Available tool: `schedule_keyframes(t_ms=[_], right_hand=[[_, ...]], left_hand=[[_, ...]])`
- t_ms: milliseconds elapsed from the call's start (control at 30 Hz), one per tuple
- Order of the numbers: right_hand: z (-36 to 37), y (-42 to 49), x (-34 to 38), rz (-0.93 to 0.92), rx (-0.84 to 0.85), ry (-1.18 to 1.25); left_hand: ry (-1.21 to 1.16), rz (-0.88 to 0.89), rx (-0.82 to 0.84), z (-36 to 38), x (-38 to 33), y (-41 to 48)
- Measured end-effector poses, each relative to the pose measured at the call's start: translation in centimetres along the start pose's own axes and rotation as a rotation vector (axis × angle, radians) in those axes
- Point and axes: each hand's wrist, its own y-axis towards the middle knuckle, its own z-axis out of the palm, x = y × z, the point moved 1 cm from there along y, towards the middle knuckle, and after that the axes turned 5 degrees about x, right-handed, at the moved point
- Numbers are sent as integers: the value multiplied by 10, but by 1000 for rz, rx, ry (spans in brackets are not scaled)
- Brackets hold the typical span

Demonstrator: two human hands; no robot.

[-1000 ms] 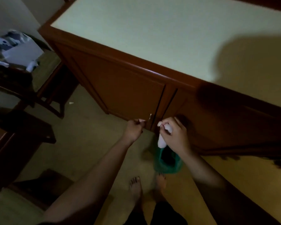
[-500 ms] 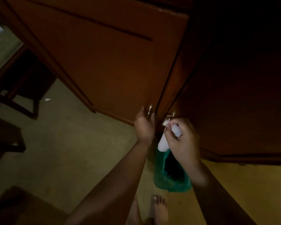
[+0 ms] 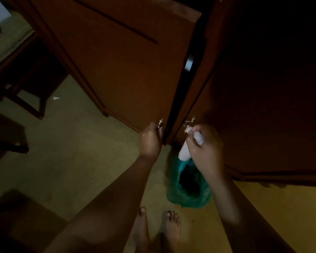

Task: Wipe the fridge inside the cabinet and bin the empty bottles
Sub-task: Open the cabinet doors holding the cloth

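Fridge unseen, behind cabinet doors (image 3: 135,70) barely parted. Left hand (image 3: 150,141) grips the knob (image 3: 160,123) to pull; right hand (image 3: 206,152) clutches cloth (image 3: 185,152) and green bag (image 3: 188,183) — ready for wiping, binning.

No legible text anywhere.

Dark brown wooden cabinet (image 3: 128,73) with two doors parted by a narrow dark gap, small metal knob (image 3: 160,123) near each inner edge; crumpled white cloth (image 3: 185,152) hanging low at the right door; green plastic bag (image 3: 173,190) gaping open on the floor below.
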Motion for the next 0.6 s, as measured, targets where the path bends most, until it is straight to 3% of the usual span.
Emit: schedule_keyframes(t_ms=[167, 267, 433, 600], right_hand=[[-9, -6, 29, 62, 152, 15], [-6, -14, 57, -2, 189, 18], [25, -29, 99, -102, 278, 64], [72, -44, 139, -161, 387, 131]], left_hand=[[361, -48, 145, -43, 32, -50], [467, -186, 172, -72, 40, -84], [126, -524, 8, -117, 64, -146], [-146, -696, -251, -157, 97, -182]])
